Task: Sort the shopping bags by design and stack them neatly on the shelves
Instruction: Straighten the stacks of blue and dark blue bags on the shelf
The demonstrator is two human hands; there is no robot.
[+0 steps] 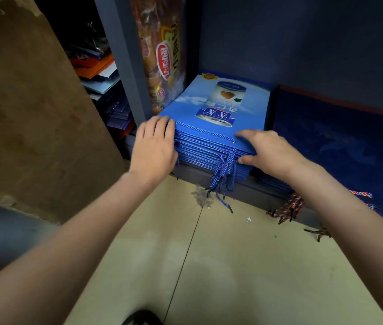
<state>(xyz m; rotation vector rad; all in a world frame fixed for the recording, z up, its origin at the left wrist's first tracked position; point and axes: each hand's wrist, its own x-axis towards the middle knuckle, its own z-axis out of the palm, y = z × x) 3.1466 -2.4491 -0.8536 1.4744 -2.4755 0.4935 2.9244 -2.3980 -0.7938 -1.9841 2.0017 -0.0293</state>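
A stack of flat light-blue shopping bags (218, 106) with a can picture on top lies on the bottom shelf (193, 171). Their blue rope handles (225, 170) dangle over the shelf's front edge. My left hand (155, 146) presses flat against the stack's front left corner, fingers straight. My right hand (263, 148) holds the stack's front right corner, fingers on top and thumb against the front edge. To the right lies a stack of dark-blue bags (331, 137) with multicoloured handles (289, 207) hanging down.
An orange-brown printed bag (162, 55) stands upright against the grey shelf post (124, 57), left of the blue stack. More mixed bags (101, 76) pile up behind the post. A brown cardboard sheet (26, 113) leans at the left. Beige tiled floor (232, 266) lies below.
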